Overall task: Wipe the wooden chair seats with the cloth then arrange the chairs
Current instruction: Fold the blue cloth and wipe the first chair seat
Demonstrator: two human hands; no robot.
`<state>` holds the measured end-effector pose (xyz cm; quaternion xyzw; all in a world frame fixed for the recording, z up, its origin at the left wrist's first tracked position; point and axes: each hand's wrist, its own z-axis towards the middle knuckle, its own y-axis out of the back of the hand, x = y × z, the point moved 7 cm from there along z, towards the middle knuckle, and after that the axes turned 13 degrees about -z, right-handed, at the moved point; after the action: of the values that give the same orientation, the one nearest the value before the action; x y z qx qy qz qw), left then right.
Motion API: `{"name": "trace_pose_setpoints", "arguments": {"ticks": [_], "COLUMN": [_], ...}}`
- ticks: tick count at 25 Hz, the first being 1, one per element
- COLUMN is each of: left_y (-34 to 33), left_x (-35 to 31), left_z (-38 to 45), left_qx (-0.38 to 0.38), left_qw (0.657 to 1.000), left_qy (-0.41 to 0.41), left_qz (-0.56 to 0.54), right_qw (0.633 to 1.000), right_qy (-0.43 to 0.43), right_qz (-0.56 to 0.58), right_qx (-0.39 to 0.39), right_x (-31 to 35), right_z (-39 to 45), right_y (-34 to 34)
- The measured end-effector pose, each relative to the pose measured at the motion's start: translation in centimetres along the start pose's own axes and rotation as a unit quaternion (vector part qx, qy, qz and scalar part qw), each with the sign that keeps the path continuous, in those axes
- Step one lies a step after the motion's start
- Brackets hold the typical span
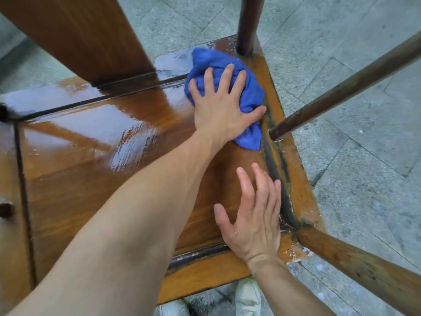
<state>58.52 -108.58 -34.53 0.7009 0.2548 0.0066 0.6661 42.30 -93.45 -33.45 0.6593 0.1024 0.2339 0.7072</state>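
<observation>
A wooden chair seat fills the head view, its left and far parts glossy and wet. A crumpled blue cloth lies on the seat's far right corner. My left hand presses down on the cloth with its fingers spread over it and the thumb hooked around its right edge. My right hand rests flat on the seat near the right front corner, fingers apart, holding nothing. A dark grimy groove runs along the seat's right edge beside both hands.
The broad wooden back slat rises at the upper left. Round wooden rods stand off the right side: one far, one middle, one near. Grey stone floor surrounds the chair. My pale shoes are below the front edge.
</observation>
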Motion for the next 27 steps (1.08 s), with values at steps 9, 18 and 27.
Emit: {"name": "trace_pose_setpoints", "arguments": {"ticks": [9, 18, 27], "left_y": [-1.9, 1.9, 8.1], "left_x": [-7.6, 3.9, 27.9], "left_z": [4.1, -2.9, -22.8], "left_qx": [0.100, 0.083, -0.083], "left_qw": [0.949, 0.961, 0.979], "left_qy": [-0.297, -0.261, 0.188], "left_qz": [0.048, 0.030, 0.002], "right_qw": [0.999, 0.999, 1.000], "right_qy": [0.016, 0.007, 0.006], "right_qz": [-0.040, -0.040, -0.010], "right_qx": [0.003, 0.017, 0.017], "right_x": [0.0, 0.1, -0.2], "right_z": [-0.2, 0.2, 0.2], "right_y": [-0.4, -0.5, -0.3]}}
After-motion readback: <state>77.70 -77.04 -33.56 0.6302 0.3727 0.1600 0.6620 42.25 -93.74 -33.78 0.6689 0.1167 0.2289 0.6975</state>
